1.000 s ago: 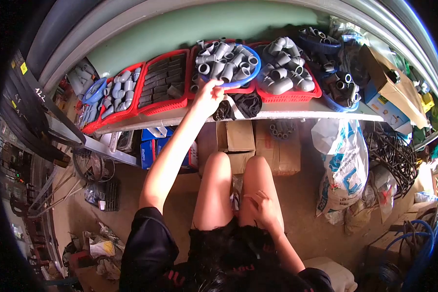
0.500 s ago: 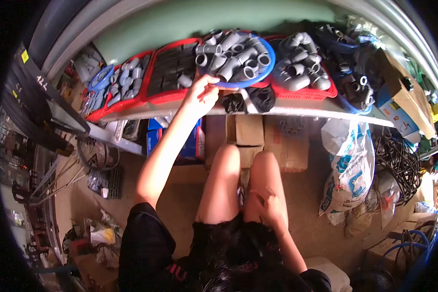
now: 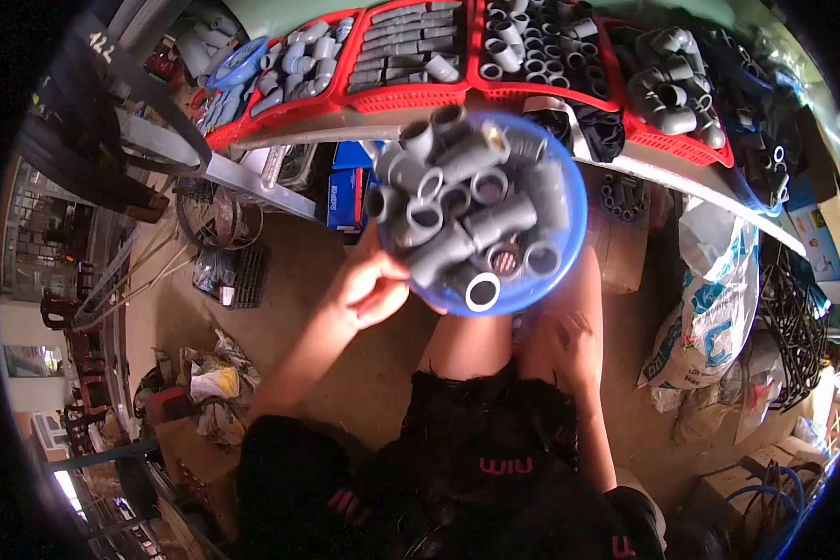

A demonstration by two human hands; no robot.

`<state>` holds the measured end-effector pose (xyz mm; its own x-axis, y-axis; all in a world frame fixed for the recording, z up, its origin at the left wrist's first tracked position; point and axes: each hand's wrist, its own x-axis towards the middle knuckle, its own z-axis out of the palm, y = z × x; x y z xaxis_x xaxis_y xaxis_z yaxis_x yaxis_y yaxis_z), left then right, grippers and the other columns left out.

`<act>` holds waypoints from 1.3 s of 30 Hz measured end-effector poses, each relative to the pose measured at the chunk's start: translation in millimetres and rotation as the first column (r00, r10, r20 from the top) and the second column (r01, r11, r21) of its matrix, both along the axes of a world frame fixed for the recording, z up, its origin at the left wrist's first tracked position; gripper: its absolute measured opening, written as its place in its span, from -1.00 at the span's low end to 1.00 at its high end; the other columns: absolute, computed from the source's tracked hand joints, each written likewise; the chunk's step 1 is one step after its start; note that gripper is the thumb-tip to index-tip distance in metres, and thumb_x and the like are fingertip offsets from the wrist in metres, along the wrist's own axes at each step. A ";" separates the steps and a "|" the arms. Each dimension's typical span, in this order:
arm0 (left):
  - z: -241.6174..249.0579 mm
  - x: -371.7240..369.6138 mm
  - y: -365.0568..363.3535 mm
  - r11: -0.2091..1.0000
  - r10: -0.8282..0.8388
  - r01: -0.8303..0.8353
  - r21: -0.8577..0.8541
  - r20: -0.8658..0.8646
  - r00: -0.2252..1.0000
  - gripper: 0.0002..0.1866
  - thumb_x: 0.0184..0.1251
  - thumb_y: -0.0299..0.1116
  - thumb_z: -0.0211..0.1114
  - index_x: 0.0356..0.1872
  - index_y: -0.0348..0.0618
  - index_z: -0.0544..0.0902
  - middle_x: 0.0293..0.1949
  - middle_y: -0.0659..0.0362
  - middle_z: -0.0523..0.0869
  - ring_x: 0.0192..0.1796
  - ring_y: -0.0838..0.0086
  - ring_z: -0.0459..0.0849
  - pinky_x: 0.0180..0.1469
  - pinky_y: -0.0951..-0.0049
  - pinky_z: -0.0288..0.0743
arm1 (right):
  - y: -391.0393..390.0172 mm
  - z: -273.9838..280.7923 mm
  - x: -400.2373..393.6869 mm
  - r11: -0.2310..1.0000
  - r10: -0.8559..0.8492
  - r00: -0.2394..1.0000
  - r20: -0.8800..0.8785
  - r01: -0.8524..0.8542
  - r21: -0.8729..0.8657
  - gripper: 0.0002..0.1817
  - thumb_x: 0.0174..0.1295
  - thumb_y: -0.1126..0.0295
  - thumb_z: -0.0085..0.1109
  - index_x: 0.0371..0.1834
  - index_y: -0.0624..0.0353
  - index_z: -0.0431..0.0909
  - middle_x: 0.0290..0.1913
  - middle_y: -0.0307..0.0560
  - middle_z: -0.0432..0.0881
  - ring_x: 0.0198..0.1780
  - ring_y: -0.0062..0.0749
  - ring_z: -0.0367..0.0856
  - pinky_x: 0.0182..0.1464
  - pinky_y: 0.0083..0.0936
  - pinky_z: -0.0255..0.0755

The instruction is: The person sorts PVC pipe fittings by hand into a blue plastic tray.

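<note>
My left hand (image 3: 369, 287) is closed on the left edge of a round blue basin (image 3: 575, 224), its thumb near the rim and some fingers hidden beneath. Grey plastic pipe fittings (image 3: 502, 220), elbows and tees among them, are heaped in the basin. It hangs in the air over my knees, in front of the shelf, slightly blurred. My right hand (image 3: 574, 353) lies on my right thigh with loosely spread fingers and holds nothing.
Red baskets (image 3: 406, 98) of grey fittings line the shelf (image 3: 345, 124) ahead. Under it are a blue box (image 3: 348, 198) and a cardboard box (image 3: 621, 257). A white sack (image 3: 709, 303) stands at the right, near coiled black hose (image 3: 793, 327). A metal frame (image 3: 252, 189) is at the left.
My left hand has brought the blue basin off the baskets and toward me, uncovering a red basket of fittings behind it. The view has shifted. My right hand stays on my thigh.
</note>
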<state>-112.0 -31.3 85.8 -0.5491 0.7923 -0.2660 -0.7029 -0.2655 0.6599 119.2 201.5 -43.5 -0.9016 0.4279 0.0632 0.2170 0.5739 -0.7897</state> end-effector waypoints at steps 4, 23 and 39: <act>-42.9 28.2 -35.6 0.994 0.086 -0.091 0.053 0.100 0.991 -0.14 0.09 -0.74 -0.05 0.48 0.05 0.00 0.26 -0.16 0.41 -0.91 0.47 0.35 -0.93 0.58 0.26 | -1.7 1.0 1.7 1.000 -0.022 0.998 0.059 0.021 0.023 -0.71 0.05 0.55 0.16 -0.11 0.26 0.65 -0.20 0.13 0.63 -0.10 0.06 0.58 -0.02 -0.24 0.47; -263.9 -85.0 -78.1 0.890 0.451 -0.448 -0.091 0.015 0.893 -0.14 0.13 -0.61 0.13 0.45 0.34 0.07 -0.02 0.10 0.59 -0.84 0.61 0.30 -0.85 0.65 0.12 | -13.3 -7.7 -13.2 0.978 0.011 0.989 0.150 -0.042 0.204 -0.75 0.01 0.52 0.20 -0.19 0.16 0.68 -0.25 0.02 0.62 -0.16 -0.05 0.59 -0.08 -0.29 0.49; -117.7 -42.6 -78.7 0.960 0.274 -0.277 0.027 0.091 0.957 -0.12 0.10 -0.73 -0.06 0.50 0.19 0.04 0.25 -0.15 0.46 -0.92 0.53 0.26 -0.93 0.62 0.18 | -41.3 53.1 -91.8 0.752 0.046 0.990 -0.135 -0.123 -0.647 -0.46 0.37 0.45 0.02 0.44 0.23 0.26 0.13 -0.02 0.51 0.00 -0.48 0.57 0.00 -0.53 0.55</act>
